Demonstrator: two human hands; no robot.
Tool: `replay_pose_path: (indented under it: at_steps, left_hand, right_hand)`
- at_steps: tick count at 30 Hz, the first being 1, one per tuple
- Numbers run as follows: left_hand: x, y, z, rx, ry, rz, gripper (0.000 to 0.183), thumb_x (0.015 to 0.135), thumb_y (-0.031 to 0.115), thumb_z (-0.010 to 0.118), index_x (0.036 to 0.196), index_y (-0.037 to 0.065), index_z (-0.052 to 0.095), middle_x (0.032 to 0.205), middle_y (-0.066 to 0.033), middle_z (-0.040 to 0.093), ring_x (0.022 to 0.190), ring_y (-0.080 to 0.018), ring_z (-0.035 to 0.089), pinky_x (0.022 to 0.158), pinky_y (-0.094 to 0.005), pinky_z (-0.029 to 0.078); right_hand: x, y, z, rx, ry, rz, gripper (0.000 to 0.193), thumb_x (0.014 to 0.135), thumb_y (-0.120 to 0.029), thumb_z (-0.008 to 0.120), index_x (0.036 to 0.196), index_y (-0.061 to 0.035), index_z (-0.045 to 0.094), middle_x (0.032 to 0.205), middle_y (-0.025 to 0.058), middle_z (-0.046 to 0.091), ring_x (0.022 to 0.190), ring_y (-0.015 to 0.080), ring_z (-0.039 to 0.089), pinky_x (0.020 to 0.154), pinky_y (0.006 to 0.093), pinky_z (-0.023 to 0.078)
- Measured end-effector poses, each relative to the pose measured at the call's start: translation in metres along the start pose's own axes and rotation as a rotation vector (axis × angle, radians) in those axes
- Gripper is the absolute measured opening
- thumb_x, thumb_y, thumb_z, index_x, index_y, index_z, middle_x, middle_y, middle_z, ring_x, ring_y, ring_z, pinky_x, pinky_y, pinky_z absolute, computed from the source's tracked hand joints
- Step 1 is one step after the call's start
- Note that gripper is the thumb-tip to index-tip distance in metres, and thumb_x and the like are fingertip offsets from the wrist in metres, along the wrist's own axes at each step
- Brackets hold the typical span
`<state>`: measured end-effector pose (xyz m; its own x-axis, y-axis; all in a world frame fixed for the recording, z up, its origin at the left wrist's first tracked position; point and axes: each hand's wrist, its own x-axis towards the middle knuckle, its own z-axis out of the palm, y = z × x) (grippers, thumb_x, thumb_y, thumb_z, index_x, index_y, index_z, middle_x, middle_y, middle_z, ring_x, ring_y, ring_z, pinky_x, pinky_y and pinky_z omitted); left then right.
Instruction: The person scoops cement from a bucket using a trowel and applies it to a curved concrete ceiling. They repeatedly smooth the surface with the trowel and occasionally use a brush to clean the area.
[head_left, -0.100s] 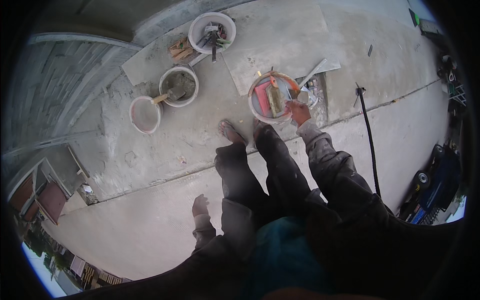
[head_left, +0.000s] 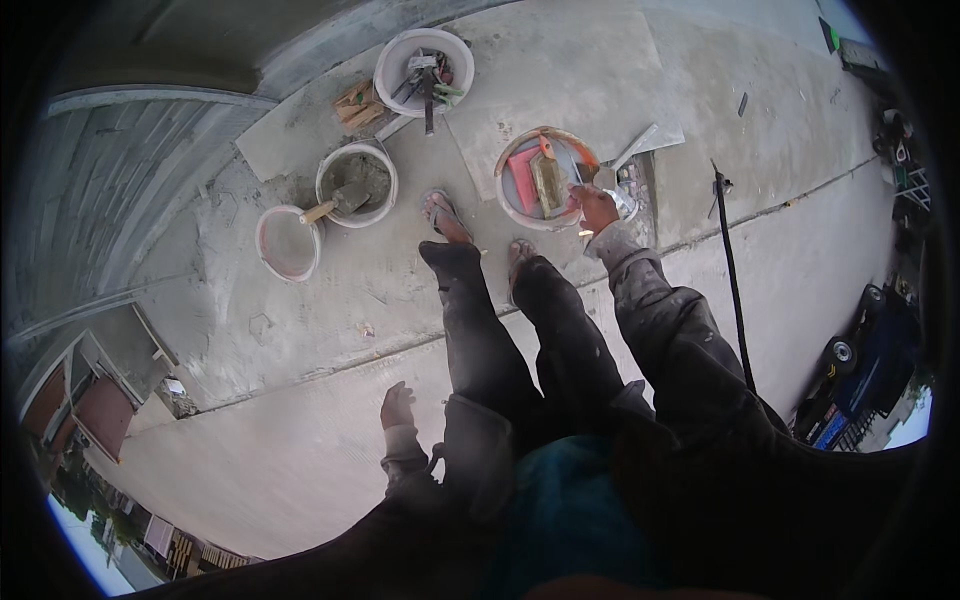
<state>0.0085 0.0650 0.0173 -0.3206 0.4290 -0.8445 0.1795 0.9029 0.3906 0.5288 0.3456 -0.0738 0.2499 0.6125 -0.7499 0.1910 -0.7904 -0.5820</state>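
Note:
My right hand point(head_left: 597, 208) is at the right rim of a round bucket point(head_left: 507, 205), its fingers curled. A pale end shows just below it, but what it grips is mostly hidden. Inside the bucket lie a flat red piece point(head_left: 522, 178) and a yellowish-brown block point(head_left: 547, 188), with an orange handle point(head_left: 546, 147) by the block's top. A dark blade-like piece point(head_left: 588, 172) shows at the rim above my fingers. My left hand point(head_left: 397, 405) hangs low over the pale pavement, fingers loosely bent and apart, holding nothing.
A bucket of grey mortar point(head_left: 388, 208) with a wooden-handled trowel point(head_left: 345, 200) stands left, beside a pale bucket point(head_left: 290, 245). Farther off is a tool bucket point(head_left: 385, 75) near wood scraps point(head_left: 355, 104). A long-handled tool point(head_left: 635, 145) lies right; a black hose or rope point(head_left: 733, 270) crosses the pavement.
My left foot has stepped forward and to the left, toward the mortar bucket. My right hand stays by the bucket rim, slightly shifted; the left hand has barely moved.

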Motion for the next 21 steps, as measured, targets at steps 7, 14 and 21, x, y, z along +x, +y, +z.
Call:
replay_pose_path:
  at_steps: [7, 14, 21]
  left_hand:
    - [0.173, 0.086, -0.021, 0.043, -0.066, -0.086, 0.043, 0.095, 0.028, 0.058, 0.128, 0.0, 0.061, 0.101, -0.0094, 0.071, 0.085, -0.0163, 0.067, 0.069, -0.0274, 0.05]
    - [0.193, 0.118, -0.039, 0.126, -0.126, -0.166, 0.044, 0.094, 0.028, 0.057, 0.129, 0.001, 0.059, 0.103, -0.0083, 0.07, 0.086, -0.0167, 0.067, 0.073, -0.0278, 0.049]
    - [0.213, 0.148, -0.023, 0.134, -0.176, -0.208, 0.044, 0.093, 0.026, 0.059, 0.126, -0.002, 0.06, 0.099, -0.0089, 0.069, 0.082, -0.0143, 0.065, 0.073, -0.0258, 0.048]
  right_hand:
    - [0.203, -0.038, 0.014, 0.125, 0.129, -0.004, 0.052, 0.077, -0.019, 0.077, 0.126, -0.0146, 0.061, 0.11, 0.0049, 0.066, 0.101, 0.0229, 0.068, 0.079, 0.0369, 0.057]
    - [0.259, -0.132, 0.03, 0.423, 0.272, -0.017, 0.037, 0.088, -0.034, 0.069, 0.114, -0.0073, 0.066, 0.097, 0.0042, 0.069, 0.094, 0.018, 0.065, 0.084, 0.0348, 0.046]
    - [0.325, -0.11, 0.011, 0.417, 0.217, -0.229, 0.044, 0.093, -0.028, 0.065, 0.133, -0.0103, 0.054, 0.113, 0.0102, 0.065, 0.104, 0.0192, 0.063, 0.087, 0.033, 0.05]
